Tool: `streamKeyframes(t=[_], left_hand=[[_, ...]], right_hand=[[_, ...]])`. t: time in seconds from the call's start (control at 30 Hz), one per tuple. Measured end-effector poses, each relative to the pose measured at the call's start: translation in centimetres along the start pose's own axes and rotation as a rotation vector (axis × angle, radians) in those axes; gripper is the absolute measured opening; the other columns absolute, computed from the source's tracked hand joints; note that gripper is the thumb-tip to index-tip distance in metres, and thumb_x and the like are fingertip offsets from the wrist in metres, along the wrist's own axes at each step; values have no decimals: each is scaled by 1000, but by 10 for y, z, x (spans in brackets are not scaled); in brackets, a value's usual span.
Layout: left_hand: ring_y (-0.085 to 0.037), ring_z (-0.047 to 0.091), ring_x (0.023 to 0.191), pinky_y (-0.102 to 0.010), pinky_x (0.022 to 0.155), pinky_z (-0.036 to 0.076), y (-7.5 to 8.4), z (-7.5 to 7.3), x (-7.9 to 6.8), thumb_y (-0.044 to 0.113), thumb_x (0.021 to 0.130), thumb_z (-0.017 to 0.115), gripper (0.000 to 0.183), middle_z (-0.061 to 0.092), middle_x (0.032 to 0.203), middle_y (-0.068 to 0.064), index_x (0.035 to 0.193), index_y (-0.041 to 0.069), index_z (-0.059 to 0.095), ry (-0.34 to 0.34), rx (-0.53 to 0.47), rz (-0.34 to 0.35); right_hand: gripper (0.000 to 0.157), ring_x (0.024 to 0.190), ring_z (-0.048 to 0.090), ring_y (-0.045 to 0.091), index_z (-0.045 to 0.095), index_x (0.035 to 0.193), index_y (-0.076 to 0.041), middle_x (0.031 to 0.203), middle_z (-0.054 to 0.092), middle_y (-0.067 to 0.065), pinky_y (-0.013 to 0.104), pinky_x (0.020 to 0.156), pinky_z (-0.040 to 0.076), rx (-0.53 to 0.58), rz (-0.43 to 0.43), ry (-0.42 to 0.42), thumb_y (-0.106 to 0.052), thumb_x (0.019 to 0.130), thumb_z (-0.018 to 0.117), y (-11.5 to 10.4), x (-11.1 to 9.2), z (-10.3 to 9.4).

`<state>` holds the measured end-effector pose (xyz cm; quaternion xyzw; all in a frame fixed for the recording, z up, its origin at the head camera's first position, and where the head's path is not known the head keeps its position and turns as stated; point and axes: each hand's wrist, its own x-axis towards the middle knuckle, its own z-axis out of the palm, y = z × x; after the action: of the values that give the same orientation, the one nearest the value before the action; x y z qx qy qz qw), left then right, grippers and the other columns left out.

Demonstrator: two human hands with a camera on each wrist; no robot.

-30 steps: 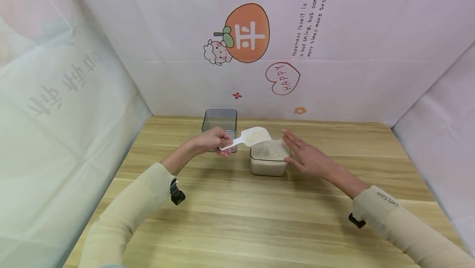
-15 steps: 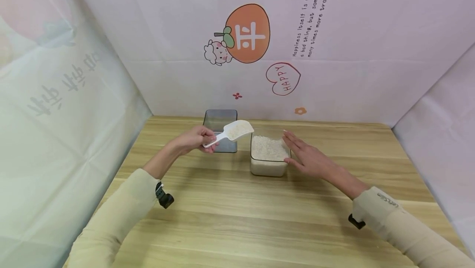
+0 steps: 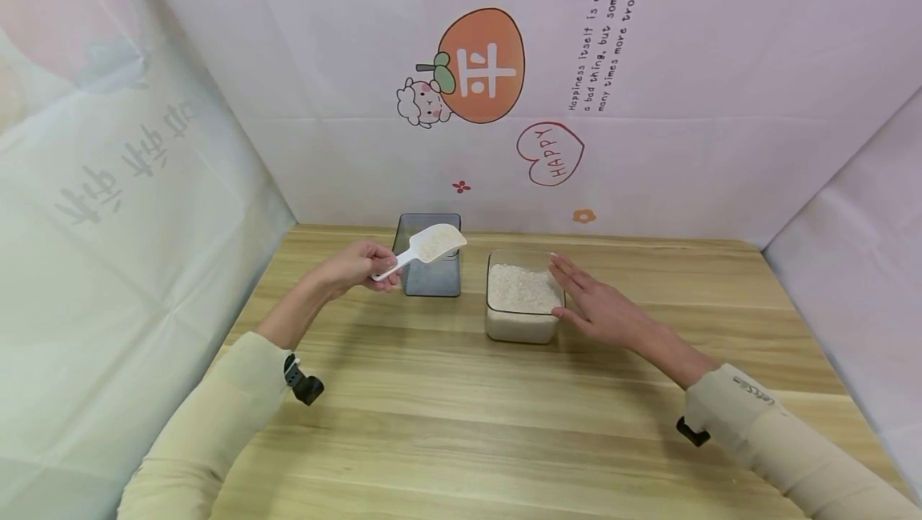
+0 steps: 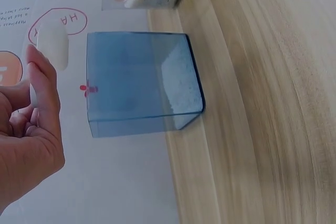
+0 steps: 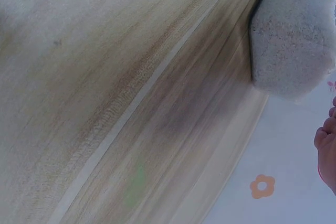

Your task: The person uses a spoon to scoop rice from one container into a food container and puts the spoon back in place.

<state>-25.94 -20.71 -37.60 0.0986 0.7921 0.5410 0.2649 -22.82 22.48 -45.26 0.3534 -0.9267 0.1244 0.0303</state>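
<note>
My left hand pinches the handle of a white scoop, heaped with white grains that look like rice. The scoop's bowl overlaps the blue-tinted clear container in the head view. From the left wrist, that container shows a low layer of white grains at its bottom. To its right stands a second clear square container, filled well up with the same grains. Against its right side rests my right hand, fingers straight. Only that hand's edge shows in the right wrist view.
Both containers stand near the back of a wooden table. Behind it hangs a pale printed cloth, with more cloth along the left and right sides. Each sleeve carries a black wrist device, such as the left one.
My left hand has carried the loaded scoop leftward from above the filled container to over the blue-tinted one. The right hand and both containers have stayed put.
</note>
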Motion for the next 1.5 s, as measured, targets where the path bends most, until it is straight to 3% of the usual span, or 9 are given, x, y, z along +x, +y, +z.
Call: streamKeyframes(t=[0.27,0.63,1.13,1.5], left_hand=[[-6,65,66,-17,61,54,-5,-10,-1,3,105,42,29,66,81,-6,116,-21,54,62,3,-14],[-6,64,64,-17,62,55,4,-15,1,3,105,42,31,66,76,-4,118,-22,55,143,54,-61],[-6,63,61,-17,60,56,11,-19,16,0,103,46,28,65,72,-7,107,-24,58,168,158,-50],[-8,63,59,-19,58,56,13,-15,18,-3,100,47,26,65,70,-9,108,-25,58,193,216,-41]], right_hand=[[74,151,24,36,19,158,-1,166,15,18,54,108,43,-1,-4,10,-40,103,51,1,0,1],[74,151,23,37,19,158,-1,165,17,21,55,109,42,-1,-7,11,-39,104,51,0,0,1],[73,150,25,38,22,156,1,164,19,21,55,107,43,-8,-23,35,-38,103,53,3,-1,4],[74,151,24,37,19,158,-1,165,18,20,54,109,42,-8,-14,22,-39,103,52,2,0,2]])
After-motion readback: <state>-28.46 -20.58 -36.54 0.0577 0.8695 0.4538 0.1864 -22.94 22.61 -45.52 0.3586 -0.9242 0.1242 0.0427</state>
